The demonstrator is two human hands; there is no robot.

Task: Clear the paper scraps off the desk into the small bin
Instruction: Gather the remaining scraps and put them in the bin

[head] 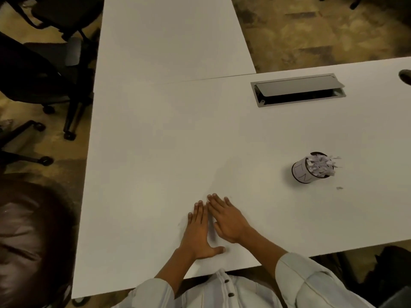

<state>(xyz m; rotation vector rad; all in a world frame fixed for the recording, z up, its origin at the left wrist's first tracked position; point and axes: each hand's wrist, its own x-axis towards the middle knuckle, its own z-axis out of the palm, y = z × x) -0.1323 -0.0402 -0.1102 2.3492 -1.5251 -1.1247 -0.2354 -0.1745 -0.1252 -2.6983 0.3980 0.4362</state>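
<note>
Hands, left (199, 232) and right (225, 221), lie flat on desk (155, 141), fingers spread, holding nothing.

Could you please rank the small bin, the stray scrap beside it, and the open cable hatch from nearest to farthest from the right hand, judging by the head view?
From the right hand, flat on the desk:
1. Small bin, stuffed with scraps, up and to the right.
2. Stray scrap, just past the bin, farther right.
3. Cable hatch, lid raised, near the desk's far edge.
</note>
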